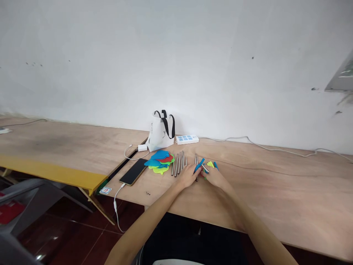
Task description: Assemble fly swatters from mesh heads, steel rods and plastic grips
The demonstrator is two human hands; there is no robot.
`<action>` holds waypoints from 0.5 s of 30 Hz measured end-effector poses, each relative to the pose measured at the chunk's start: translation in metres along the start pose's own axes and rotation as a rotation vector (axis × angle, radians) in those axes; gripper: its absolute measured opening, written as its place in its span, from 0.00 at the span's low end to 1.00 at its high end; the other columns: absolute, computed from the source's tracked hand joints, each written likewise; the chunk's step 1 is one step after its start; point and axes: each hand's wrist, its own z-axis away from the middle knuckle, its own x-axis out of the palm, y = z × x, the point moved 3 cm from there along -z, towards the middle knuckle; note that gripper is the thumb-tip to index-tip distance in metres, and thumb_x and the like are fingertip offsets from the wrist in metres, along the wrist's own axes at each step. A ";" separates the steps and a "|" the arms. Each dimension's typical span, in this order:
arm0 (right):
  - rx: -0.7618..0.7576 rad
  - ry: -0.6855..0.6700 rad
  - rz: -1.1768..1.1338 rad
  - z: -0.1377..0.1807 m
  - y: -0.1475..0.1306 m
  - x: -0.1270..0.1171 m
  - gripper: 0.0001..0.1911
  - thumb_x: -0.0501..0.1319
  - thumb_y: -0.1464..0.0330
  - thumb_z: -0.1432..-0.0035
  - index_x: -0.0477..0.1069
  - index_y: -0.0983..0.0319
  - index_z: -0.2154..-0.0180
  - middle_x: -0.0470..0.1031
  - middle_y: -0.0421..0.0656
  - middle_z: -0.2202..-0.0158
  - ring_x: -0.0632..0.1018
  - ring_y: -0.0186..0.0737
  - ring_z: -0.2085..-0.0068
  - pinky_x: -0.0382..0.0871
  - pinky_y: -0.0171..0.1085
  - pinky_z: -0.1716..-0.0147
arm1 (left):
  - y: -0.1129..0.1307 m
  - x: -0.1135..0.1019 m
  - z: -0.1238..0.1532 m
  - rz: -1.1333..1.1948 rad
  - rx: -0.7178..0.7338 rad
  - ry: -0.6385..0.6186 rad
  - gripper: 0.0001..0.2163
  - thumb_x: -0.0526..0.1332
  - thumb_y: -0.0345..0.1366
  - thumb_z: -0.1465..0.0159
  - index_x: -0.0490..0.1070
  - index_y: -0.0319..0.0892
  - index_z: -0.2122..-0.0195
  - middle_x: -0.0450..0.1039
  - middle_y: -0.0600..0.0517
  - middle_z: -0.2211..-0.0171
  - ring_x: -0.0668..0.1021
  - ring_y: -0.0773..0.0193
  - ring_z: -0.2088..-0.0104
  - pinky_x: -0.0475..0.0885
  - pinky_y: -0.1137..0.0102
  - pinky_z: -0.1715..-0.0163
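I see both hands resting close together on the plywood worktop (275, 198). My left hand (189, 176) lies palm down with the fingers loosely curled, and its fingertips pinch a slim blue handle (199, 165) that slants up and away from it. My right hand (216, 177) sits just beside it, fingers bent around a short shiny metal rod (204, 169); yellow-green and blue plastic bits (211, 164) peek out just past its knuckles, too small for me to tell their shape. A thin metal rod (196, 161) lies on the worktop between the two hands, running away from me.

Just to the left of my left hand lies a row of plain grey metal rods (179, 163), side by side and nearly parallel. Further left of those is a fanned pile of flat plastic mesh pieces (160, 161) in blue, red, orange and yellow-green, overlapping each other. Left again, a dark glossy phone (134, 172) lies face up, with a white cable (118, 206) plugged into its near end and hanging over the worktop edge.

Beyond the pile, against the white wall, stands a white fabric bag (159, 135) with black strap handles; there is a small dark print on it that I cannot read, and I cannot see what it holds. A white charger plug (142, 148) lies at its left foot. To its right sits a white power strip (187, 139) with pale blue socket faces, its grey cord (275, 149) trailing along the wall well past my right hand. A small white sticker with a red mark (105, 190) sits on the near worktop edge, unreadable.
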 end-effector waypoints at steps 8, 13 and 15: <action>0.125 0.035 0.001 -0.002 0.010 -0.007 0.07 0.60 0.70 0.39 0.73 0.59 0.58 0.78 0.47 0.61 0.78 0.48 0.57 0.64 0.38 0.60 | 0.014 0.009 -0.020 -0.289 -0.200 0.038 0.20 0.49 0.42 0.26 0.76 0.37 0.49 0.72 0.37 0.41 0.69 0.45 0.37 0.62 0.52 0.39; 0.184 0.074 -0.142 0.002 0.017 -0.012 0.05 0.62 0.66 0.39 0.73 0.59 0.60 0.77 0.46 0.65 0.78 0.46 0.62 0.64 0.36 0.65 | 0.018 0.018 -0.030 -0.310 -0.287 0.011 0.22 0.47 0.42 0.26 0.79 0.35 0.56 0.79 0.34 0.53 0.78 0.44 0.47 0.63 0.49 0.42; 0.200 0.084 -0.241 0.005 0.019 -0.014 0.08 0.63 0.61 0.39 0.73 0.58 0.61 0.76 0.43 0.69 0.78 0.43 0.69 0.65 0.36 0.70 | 0.016 0.018 -0.033 -0.303 -0.317 -0.005 0.23 0.45 0.42 0.25 0.79 0.34 0.55 0.80 0.34 0.57 0.81 0.45 0.53 0.69 0.52 0.47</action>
